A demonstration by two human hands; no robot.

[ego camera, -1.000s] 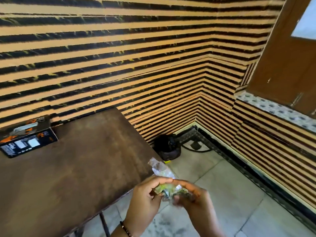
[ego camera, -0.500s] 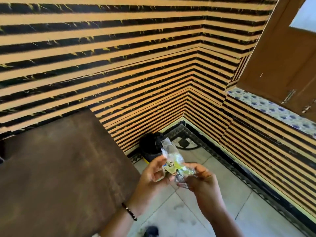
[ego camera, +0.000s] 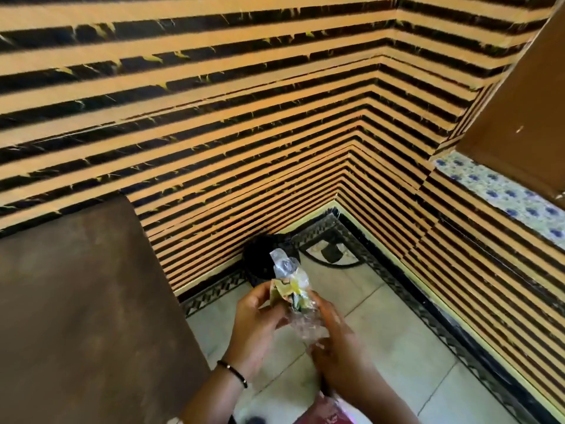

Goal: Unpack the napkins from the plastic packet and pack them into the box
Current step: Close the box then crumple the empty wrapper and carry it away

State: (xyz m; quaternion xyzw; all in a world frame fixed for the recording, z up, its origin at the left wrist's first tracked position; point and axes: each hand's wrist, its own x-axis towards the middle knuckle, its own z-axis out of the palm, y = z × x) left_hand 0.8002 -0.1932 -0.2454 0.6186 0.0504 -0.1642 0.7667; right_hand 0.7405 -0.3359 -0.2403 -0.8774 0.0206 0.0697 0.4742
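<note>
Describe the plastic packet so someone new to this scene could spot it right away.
Look right of the brown table, above the tiled floor. The left hand and right hand hold the plastic packet: crinkly, clear, with yellow-green print inside.

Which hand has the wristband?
The left hand: a thin dark band circles its wrist. The right hand shows a bare wrist. Both grip the plastic packet.

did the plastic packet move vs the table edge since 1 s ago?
Yes. The plastic packet in both hands has shifted right, away from the table edge, and now hangs over the floor tiles.
</note>
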